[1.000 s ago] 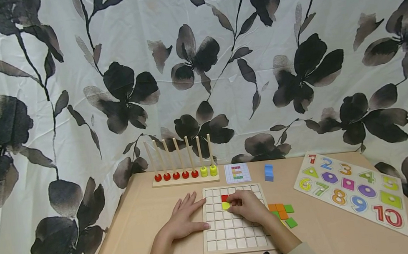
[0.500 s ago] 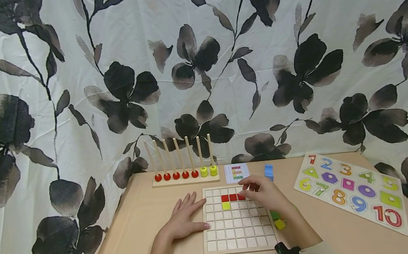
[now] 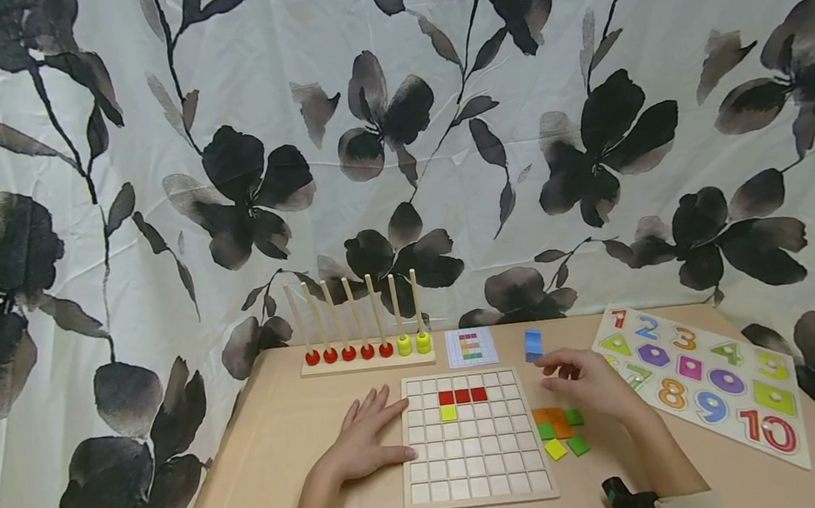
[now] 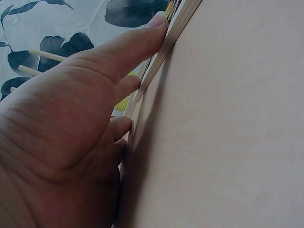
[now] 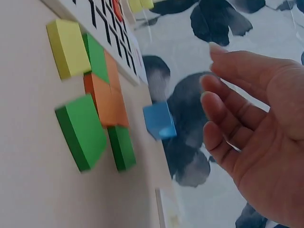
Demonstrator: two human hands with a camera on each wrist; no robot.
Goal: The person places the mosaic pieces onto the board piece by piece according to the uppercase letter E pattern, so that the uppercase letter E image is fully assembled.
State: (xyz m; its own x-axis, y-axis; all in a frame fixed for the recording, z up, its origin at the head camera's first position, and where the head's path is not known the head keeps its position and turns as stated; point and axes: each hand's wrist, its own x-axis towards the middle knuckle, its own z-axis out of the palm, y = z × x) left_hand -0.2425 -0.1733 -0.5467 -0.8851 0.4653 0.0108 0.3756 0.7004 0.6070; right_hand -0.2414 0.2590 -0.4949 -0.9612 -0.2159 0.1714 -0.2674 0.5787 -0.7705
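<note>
A white gridded board (image 3: 478, 472) lies on the table, with three red tiles (image 3: 461, 396) in a row and one yellow tile (image 3: 448, 413) under the leftmost. My left hand (image 3: 361, 444) rests spread at the board's left side, thumb and fingertips touching its edge; the left wrist view shows the thumb (image 4: 137, 47) against the wooden rim. Right of the board, my right hand (image 3: 588, 384) hovers with loosely bent fingers and nothing between them. Near its fingertips stands a blue block (image 3: 534, 344). Orange tiles (image 5: 105, 102), green tiles (image 5: 83, 133) and a yellow tile (image 5: 69, 50) lie loose below it.
Behind the board lie a small pattern card (image 3: 472, 347) and a peg stand (image 3: 367, 363) with red and yellow beads. A number and shape puzzle board (image 3: 702, 388) sits at the right. A floral cloth (image 3: 397, 163) hangs behind the table.
My right hand has moved from the red and yellow tiles on the board to the right, past the board's edge, uncovering the red row and loose tiles. My left hand stays in place.
</note>
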